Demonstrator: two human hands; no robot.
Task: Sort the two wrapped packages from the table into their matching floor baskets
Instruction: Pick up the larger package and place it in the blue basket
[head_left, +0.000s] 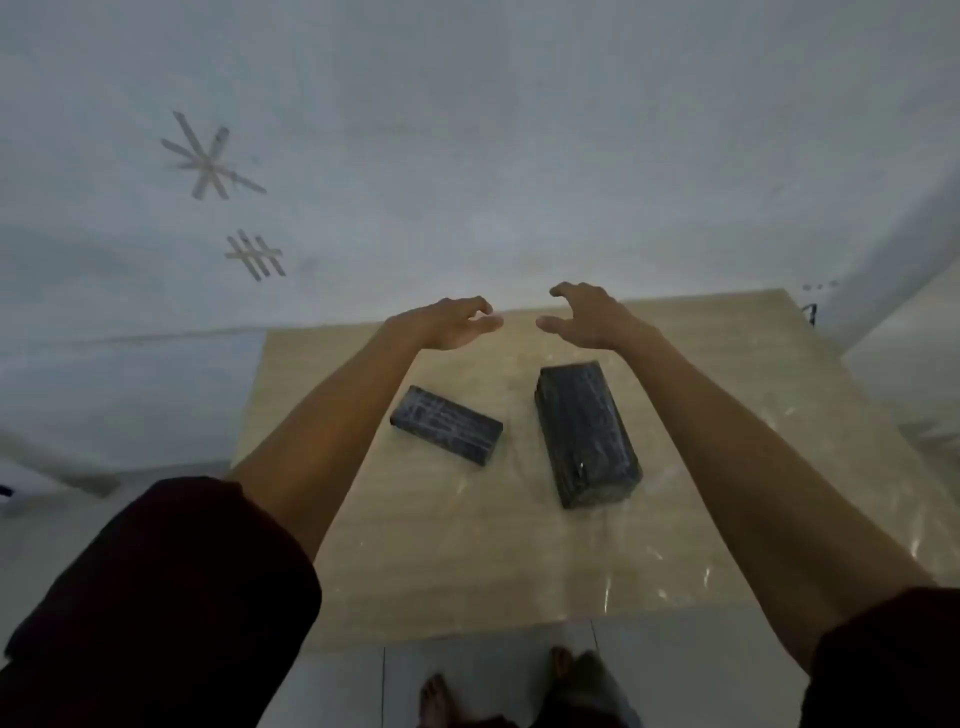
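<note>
Both packages lie on the desk (467, 545) at frame centre: the small package (447, 425) left, the large package (587, 434) right. The left hand (452, 325) and right hand (587, 317) hover above and beyond them, open and empty, so sorting looks unstarted. Next comes lowering onto one package; no baskets are visible.

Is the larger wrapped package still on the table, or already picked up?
On the table. The larger package lies flat on the tabletop; both hands are open beyond it, touching nothing.
</note>
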